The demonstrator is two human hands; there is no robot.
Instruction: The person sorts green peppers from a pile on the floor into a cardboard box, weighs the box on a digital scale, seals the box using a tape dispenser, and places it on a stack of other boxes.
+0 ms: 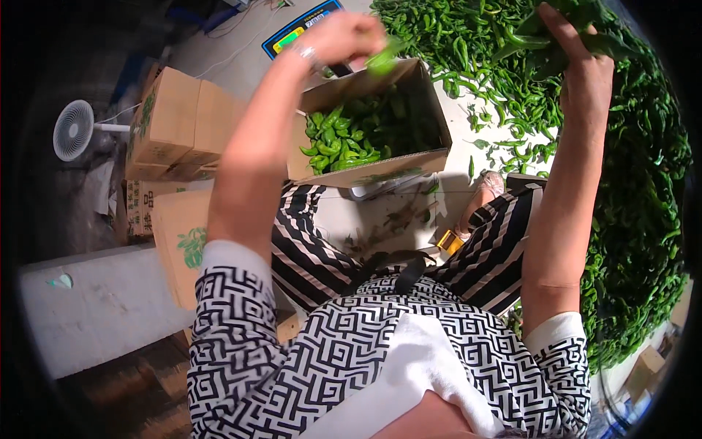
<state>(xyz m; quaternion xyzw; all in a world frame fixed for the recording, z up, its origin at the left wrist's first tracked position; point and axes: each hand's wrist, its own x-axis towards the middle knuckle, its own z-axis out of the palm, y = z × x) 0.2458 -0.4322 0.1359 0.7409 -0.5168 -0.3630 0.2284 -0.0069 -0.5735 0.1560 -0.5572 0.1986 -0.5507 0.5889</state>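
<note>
My left hand is above the far side of an open cardboard box, gripping a green pepper that is blurred, so there may be more than one. Glossy green peppers lie in the left part of the box, while its right part is in deep shade. Over a large heap of green peppers, my right hand has its fingers around a leafy bunch of green peppers. Its index finger stretches out across the leaves.
A digital scale display stands behind the box. Cardboard cartons are stacked to the left, with a white fan beyond them. Loose peppers and leaves litter the pale floor. A yellow object lies near my right foot.
</note>
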